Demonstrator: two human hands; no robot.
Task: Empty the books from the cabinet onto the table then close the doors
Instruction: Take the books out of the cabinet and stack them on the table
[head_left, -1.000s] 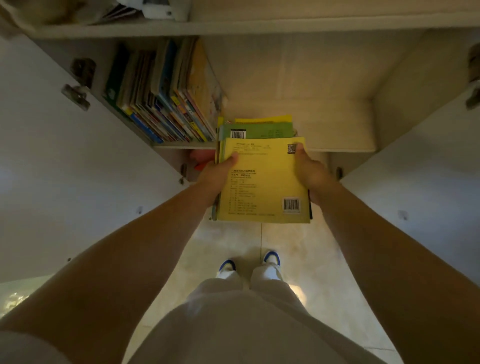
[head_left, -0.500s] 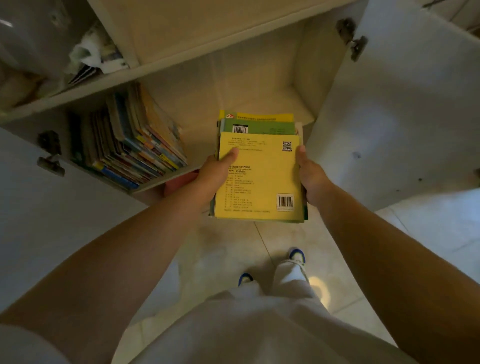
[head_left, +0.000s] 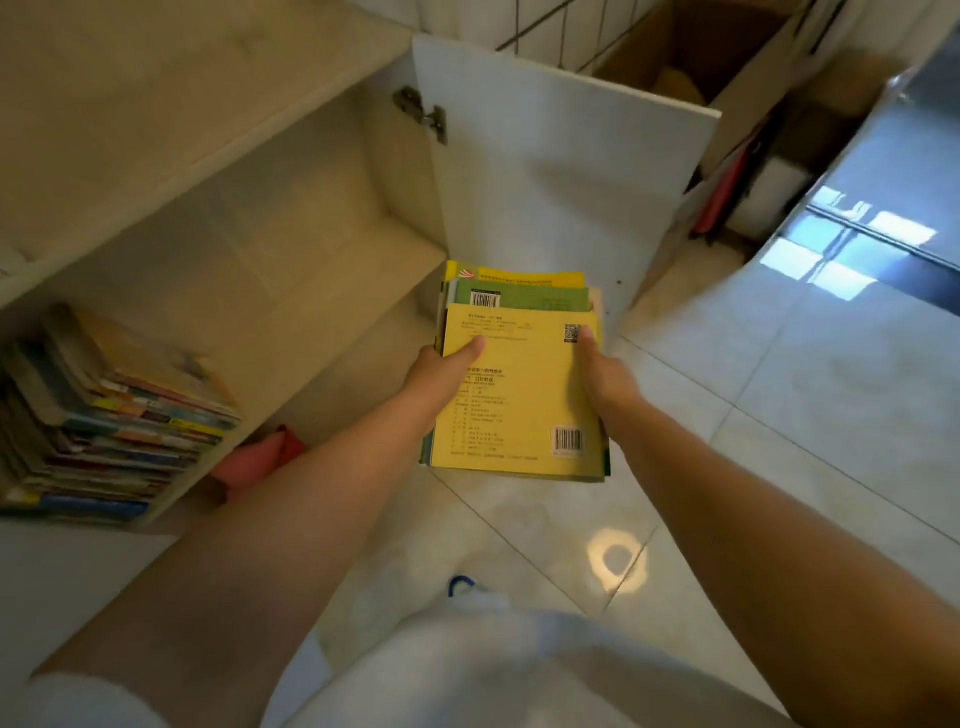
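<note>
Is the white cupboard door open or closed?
Open. The white door swings out from its hinge, and you can see the bare shelf inside.

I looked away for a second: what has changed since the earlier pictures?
The person has turned right, carrying the stack of books away from the cabinet shelf. Left hand and right hand grip it as before; the remaining books stay shelved.
</note>
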